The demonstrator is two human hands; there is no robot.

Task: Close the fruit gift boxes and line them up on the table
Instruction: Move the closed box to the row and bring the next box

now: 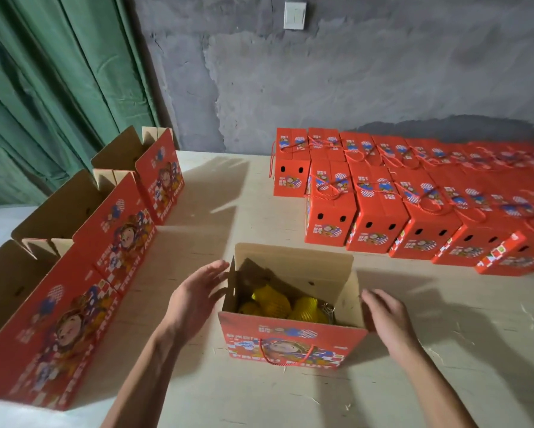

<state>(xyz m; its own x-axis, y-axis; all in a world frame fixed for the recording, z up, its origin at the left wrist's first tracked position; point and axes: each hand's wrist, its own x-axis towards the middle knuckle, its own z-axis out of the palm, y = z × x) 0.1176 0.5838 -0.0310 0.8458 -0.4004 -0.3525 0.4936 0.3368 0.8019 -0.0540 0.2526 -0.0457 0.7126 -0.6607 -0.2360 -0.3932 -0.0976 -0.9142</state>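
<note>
Open fruit box at six o'clock on the pale wooden table (228, 196), a hand at each side.

Closed red boxes (414, 205) with cord handles stand in two rows at two o'clock; three open boxes (83, 273), brown corrugated inside, line up from eight to ten o'clock. The open gift box (290, 344) has glossy red printed card, upright flaps, a red cord handle and yellow net-wrapped fruit (278, 304) inside. Left hand (194, 295) and right hand (386, 316) flank it with fingers spread straight, gripping nothing.
</note>
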